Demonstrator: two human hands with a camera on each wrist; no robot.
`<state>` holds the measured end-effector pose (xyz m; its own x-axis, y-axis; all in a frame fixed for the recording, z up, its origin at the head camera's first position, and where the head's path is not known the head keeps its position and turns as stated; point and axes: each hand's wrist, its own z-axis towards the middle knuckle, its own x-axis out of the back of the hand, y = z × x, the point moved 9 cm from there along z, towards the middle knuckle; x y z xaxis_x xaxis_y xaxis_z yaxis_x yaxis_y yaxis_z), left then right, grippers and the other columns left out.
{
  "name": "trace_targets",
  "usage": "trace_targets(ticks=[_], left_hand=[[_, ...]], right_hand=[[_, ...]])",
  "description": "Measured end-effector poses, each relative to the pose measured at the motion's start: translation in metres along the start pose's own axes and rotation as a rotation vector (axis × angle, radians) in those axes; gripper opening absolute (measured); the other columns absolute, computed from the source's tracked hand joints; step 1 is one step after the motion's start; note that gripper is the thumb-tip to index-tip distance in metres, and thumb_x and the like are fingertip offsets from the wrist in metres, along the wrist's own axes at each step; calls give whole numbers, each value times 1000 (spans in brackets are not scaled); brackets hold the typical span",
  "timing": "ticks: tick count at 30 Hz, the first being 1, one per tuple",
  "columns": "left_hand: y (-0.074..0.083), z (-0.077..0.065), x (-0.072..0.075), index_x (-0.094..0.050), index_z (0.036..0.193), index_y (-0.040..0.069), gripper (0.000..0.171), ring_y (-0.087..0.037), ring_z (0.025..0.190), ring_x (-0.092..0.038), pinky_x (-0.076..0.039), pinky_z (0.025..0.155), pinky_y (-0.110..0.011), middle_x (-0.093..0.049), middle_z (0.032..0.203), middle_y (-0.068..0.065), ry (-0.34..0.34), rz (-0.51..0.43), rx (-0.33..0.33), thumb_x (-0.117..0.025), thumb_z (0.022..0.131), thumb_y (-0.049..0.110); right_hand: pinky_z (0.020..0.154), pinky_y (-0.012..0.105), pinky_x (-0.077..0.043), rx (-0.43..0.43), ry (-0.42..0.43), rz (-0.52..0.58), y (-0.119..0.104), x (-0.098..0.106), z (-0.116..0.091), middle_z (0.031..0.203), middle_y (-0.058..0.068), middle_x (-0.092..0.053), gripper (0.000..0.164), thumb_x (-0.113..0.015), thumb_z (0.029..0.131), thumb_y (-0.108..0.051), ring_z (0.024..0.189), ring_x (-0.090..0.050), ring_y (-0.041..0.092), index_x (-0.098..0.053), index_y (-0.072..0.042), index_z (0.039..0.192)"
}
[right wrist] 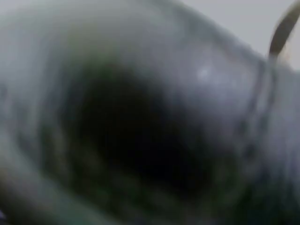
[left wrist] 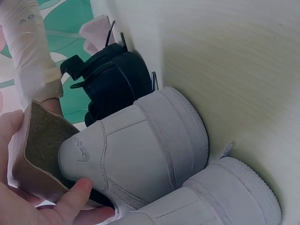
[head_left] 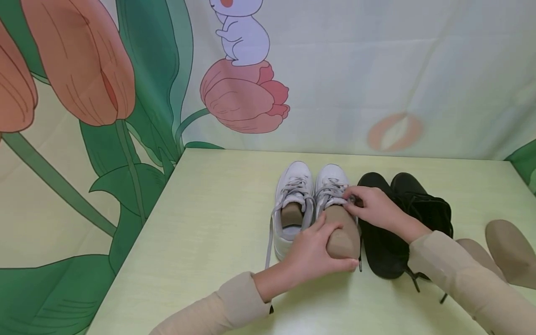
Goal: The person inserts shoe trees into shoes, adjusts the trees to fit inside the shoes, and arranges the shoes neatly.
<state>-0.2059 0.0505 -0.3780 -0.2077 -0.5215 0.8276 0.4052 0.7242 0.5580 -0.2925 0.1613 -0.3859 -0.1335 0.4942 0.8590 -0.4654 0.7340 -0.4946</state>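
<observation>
Two white sneakers with grey laces stand side by side, the left sneaker (head_left: 298, 171) and the right sneaker (head_left: 332, 173). A tan shoe insert (head_left: 342, 230) sits partly in the opening of the right sneaker, its rear end sticking up. My left hand (head_left: 309, 246) grips this insert from behind, thumb and fingers spread around it. In the left wrist view the insert (left wrist: 42, 145) is hollow and overlaps the sneaker's heel (left wrist: 140, 140). With its fingertips, my right hand (head_left: 374, 208) pinches the right sneaker's edge beside the tongue. The right wrist view is dark and blurred.
Inside the left sneaker lies another tan insert (head_left: 291, 215). A pair of black shoes (head_left: 381, 251) stands close on the right, under my right forearm. Two more tan inserts (head_left: 508, 246) lie at the table's right side. A printed cloth (head_left: 335, 83) hangs behind the table.
</observation>
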Motion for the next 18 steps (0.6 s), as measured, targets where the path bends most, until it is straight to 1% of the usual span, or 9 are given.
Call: trace_targets(ticks=[1, 5, 9, 13, 16, 18], left_hand=[[0, 0, 0, -48, 125, 23, 71, -31, 104, -58, -48, 82, -34, -34, 140, -19, -1, -3, 0, -65, 67, 59], [1, 0, 2, -49, 124, 22, 71, -30, 102, -59, -49, 81, -32, -35, 140, -19, -2, -5, 2, -66, 66, 59], [1, 0, 3, -49, 124, 21, 71, -29, 99, -60, -49, 79, -30, -37, 139, -19, -4, 8, 3, -66, 66, 59], [2, 2, 3, -50, 124, 21, 71, -29, 98, -61, -49, 78, -30, -38, 138, -19, -9, 34, 3, -65, 66, 59], [2, 4, 3, -50, 124, 22, 70, -28, 102, -59, -49, 79, -30, -40, 137, -18, -22, 34, 16, -65, 67, 59], [2, 6, 3, -50, 124, 22, 70, -27, 104, -58, -48, 80, -30, -41, 137, -17, -35, 32, 28, -64, 67, 60]], right_hand=[[59, 26, -42, 25, 9, -41, -2, 1, 0, 82, 3, -61, 10, -58, 84, -13, 64, -49, 10, -61, -10, 93], [58, 26, -41, 134, 80, -171, -15, 4, -1, 74, 0, -58, 5, -60, 81, -9, 62, -47, 8, -61, -10, 85], [56, 24, -39, 170, 112, -218, -20, 4, -1, 68, -2, -52, 5, -58, 78, -5, 59, -43, 8, -59, -9, 79], [56, 25, -42, 238, 115, -267, -26, 3, -1, 72, 1, -56, 7, -57, 76, -3, 59, -47, 10, -62, -6, 80], [57, 26, -44, 302, 106, -294, -30, 2, -1, 78, 4, -60, 7, -58, 76, -2, 60, -51, 11, -63, -4, 80], [56, 26, -43, 332, 95, -296, -31, 2, -1, 78, 4, -60, 7, -58, 76, -1, 59, -50, 11, -63, -5, 79]])
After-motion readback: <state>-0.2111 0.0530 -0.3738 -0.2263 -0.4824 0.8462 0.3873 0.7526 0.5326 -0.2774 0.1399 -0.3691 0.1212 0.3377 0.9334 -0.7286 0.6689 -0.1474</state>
